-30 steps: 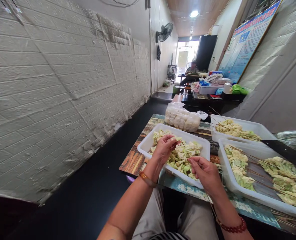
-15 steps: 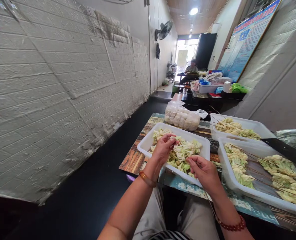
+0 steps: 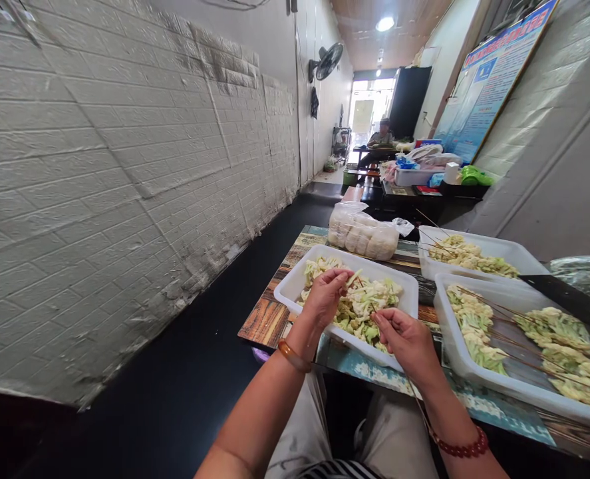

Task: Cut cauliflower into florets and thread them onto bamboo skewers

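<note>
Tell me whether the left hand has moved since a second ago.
No. The left hand still pinches a floret over the same part of the tray.

three white trays stand on one patterned table (image 3: 265,319): a near tray (image 3: 295,283), a far tray (image 3: 524,256) and a right tray (image 3: 444,319), each holding more cauliflower than can be counted

two hands are over the near tray: the left hand (image 3: 324,296) pinches one cauliflower piece (image 3: 352,279), the right hand (image 3: 407,339) grips one skewer (image 3: 367,297)

two bracelets: one amber bangle (image 3: 293,357), one red bead bracelet (image 3: 459,449)

the loaded skewers in the far and right trays are too crowded to count

one plastic bag (image 3: 362,236), one wall fan (image 3: 328,61), one blue poster (image 3: 494,73), one seated person (image 3: 382,136) far down the room
</note>
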A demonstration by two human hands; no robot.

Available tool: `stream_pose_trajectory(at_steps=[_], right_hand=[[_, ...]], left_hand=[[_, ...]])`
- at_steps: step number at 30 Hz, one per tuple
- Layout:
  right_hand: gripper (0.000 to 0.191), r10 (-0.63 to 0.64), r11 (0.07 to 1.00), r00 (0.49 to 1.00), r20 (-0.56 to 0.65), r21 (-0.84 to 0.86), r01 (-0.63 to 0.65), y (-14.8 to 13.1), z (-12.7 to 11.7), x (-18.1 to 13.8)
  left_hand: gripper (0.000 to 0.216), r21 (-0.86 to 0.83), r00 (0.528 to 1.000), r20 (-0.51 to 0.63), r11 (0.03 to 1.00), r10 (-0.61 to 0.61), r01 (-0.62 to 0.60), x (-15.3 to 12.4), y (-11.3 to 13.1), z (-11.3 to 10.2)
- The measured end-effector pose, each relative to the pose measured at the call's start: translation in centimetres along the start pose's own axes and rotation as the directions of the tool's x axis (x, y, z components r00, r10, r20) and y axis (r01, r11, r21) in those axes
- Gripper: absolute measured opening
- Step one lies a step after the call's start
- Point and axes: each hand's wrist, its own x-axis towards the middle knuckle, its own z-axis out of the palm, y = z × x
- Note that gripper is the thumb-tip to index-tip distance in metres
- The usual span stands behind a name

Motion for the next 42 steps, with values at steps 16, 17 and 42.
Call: stream_pose_trajectory(at_steps=[16, 17, 42], right_hand=[[0.041, -0.018, 1.0, 1.0, 0.0, -0.002, 0.018, -1.0, -0.1, -0.5], [0.041, -0.023, 1.0, 1.0, 0.004, -0.005, 0.023, -1.0, -0.1, -0.5], [0.042, -0.029, 0.998, 1.0, -0.01, -0.052, 0.028, -1.1, -0.2, -0.5]], left_hand=[[0.03, 0.053, 0.998, -0.024, 0.997, 0.06, -0.058, 0.1, -0.1, -0.2], [0.029, 0.057, 0.998, -0.039, 0.997, 0.048, -0.046, 0.1, -0.1, -0.2], [0.031, 0.068, 0.998, 0.056, 0.997, 0.018, -0.022, -0.1, -0.2, -0.1]])
